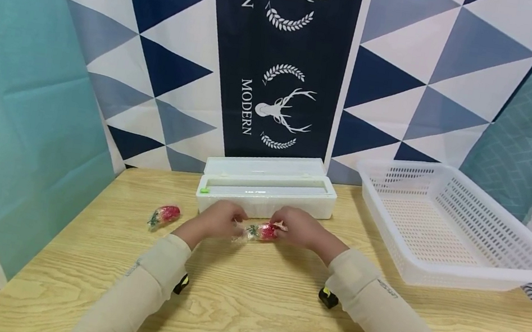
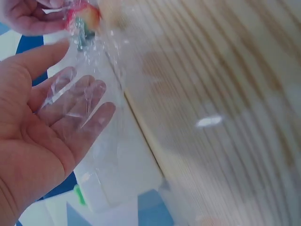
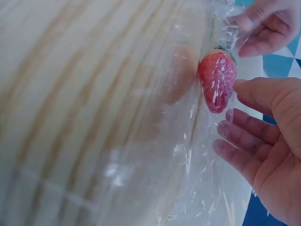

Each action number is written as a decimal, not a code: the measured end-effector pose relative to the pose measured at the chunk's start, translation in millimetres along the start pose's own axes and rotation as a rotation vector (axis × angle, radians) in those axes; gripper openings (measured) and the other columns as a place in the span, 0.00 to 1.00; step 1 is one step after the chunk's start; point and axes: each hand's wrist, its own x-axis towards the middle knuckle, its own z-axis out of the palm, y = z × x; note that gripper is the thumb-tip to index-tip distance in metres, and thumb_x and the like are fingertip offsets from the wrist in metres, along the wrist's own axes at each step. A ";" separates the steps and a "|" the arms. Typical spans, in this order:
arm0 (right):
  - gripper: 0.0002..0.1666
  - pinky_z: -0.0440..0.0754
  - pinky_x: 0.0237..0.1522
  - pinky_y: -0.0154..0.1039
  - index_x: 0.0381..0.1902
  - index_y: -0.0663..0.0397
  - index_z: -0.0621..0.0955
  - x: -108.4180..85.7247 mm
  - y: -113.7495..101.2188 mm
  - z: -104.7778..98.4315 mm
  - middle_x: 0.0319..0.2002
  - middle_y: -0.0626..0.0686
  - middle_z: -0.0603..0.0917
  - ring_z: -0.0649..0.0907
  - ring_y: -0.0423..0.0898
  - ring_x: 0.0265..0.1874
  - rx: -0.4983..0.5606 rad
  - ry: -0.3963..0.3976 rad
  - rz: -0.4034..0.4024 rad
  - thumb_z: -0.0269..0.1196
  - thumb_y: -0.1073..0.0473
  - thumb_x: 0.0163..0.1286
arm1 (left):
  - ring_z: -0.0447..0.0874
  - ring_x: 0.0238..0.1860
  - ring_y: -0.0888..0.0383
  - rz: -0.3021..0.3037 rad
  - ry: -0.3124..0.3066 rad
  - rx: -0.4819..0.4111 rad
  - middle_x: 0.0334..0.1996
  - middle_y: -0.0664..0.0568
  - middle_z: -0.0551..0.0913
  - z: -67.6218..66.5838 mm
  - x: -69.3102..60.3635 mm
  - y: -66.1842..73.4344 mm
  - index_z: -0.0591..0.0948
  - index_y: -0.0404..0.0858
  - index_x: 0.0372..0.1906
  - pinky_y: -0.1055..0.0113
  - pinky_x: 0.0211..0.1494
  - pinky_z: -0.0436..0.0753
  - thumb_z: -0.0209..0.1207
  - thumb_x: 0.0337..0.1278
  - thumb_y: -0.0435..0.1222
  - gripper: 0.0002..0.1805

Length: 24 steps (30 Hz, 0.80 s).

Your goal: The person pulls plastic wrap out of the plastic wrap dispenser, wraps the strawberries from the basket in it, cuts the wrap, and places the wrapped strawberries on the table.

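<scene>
A red strawberry [image 1: 267, 232] with green leaves, in clear plastic wrap [image 2: 106, 141], is between the two hands in front of a white box. The right hand [image 1: 300, 226] holds its tip end. In the right wrist view, the right thumb [image 3: 251, 89] touches the berry's side while the other fingers bend behind the film. At the leafy end, the left hand [image 1: 222, 219] touches the wrap. Its fingers [image 2: 89, 101] look spread behind the film in the left wrist view, apart from the thumb. A second wrapped strawberry [image 1: 168, 213] lies farther left.
Against the patterned backdrop stands the long white box [image 1: 265, 205], its lid raised and a green tab [image 1: 204, 190] on its left. A white perforated basket [image 1: 435, 266] occupies the right side of the wooden table [image 1: 245, 310]. Teal cloth [image 1: 24, 69] hangs at the left.
</scene>
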 end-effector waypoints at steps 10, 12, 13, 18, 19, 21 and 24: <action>0.08 0.80 0.46 0.43 0.39 0.56 0.85 -0.3 5.2 2.9 0.35 0.49 0.85 0.82 0.46 0.38 -0.003 -0.008 -0.010 0.67 0.67 0.60 | 0.75 0.31 0.61 0.034 0.032 -0.073 0.29 0.52 0.84 -2.6 -12.7 -21.3 0.88 0.33 0.35 0.67 0.38 0.78 0.65 0.51 0.26 0.06; 0.08 0.80 0.44 0.42 0.38 0.55 0.85 0.1 5.6 4.5 0.34 0.48 0.84 0.81 0.44 0.36 0.001 -0.017 -0.001 0.67 0.67 0.61 | 0.75 0.31 0.61 0.021 0.032 -0.087 0.29 0.53 0.83 -1.5 -14.2 -22.7 0.87 0.33 0.36 0.67 0.39 0.79 0.65 0.52 0.26 0.06; 0.07 0.80 0.44 0.42 0.38 0.55 0.85 0.2 5.5 5.0 0.33 0.47 0.84 0.81 0.44 0.36 0.003 -0.021 0.006 0.67 0.66 0.61 | 0.76 0.32 0.61 0.020 0.035 -0.089 0.29 0.53 0.83 -1.1 -14.8 -23.3 0.87 0.33 0.36 0.66 0.39 0.79 0.66 0.52 0.26 0.06; 0.06 0.80 0.45 0.43 0.38 0.55 0.85 0.5 3.0 2.7 0.35 0.49 0.84 0.82 0.45 0.37 -0.019 -0.008 0.015 0.66 0.65 0.63 | 0.79 0.36 0.58 -0.021 0.078 -0.119 0.35 0.50 0.84 -1.9 -17.3 -24.5 0.86 0.33 0.41 0.62 0.44 0.81 0.70 0.50 0.31 0.11; 0.06 0.80 0.45 0.44 0.39 0.56 0.85 0.9 2.5 1.8 0.35 0.49 0.85 0.82 0.46 0.37 -0.019 -0.006 0.017 0.66 0.65 0.63 | 0.80 0.38 0.57 -0.033 0.089 -0.135 0.36 0.49 0.85 -2.6 -17.9 -24.5 0.86 0.33 0.42 0.61 0.46 0.81 0.70 0.50 0.32 0.13; 0.07 0.80 0.46 0.44 0.40 0.56 0.85 1.8 1.4 0.2 0.37 0.50 0.85 0.82 0.46 0.38 -0.008 -0.001 0.037 0.66 0.64 0.64 | 0.81 0.41 0.55 -0.053 0.121 -0.175 0.39 0.48 0.85 -4.3 -19.5 -25.2 0.86 0.33 0.43 0.60 0.48 0.81 0.71 0.51 0.34 0.14; 0.09 0.80 0.47 0.43 0.42 0.57 0.84 4.0 -0.8 -2.2 0.39 0.50 0.84 0.81 0.45 0.38 0.015 0.014 0.069 0.66 0.63 0.65 | 0.82 0.44 0.51 -0.067 0.197 -0.233 0.42 0.47 0.85 -9.1 -23.2 -27.4 0.86 0.33 0.43 0.58 0.50 0.81 0.70 0.52 0.34 0.13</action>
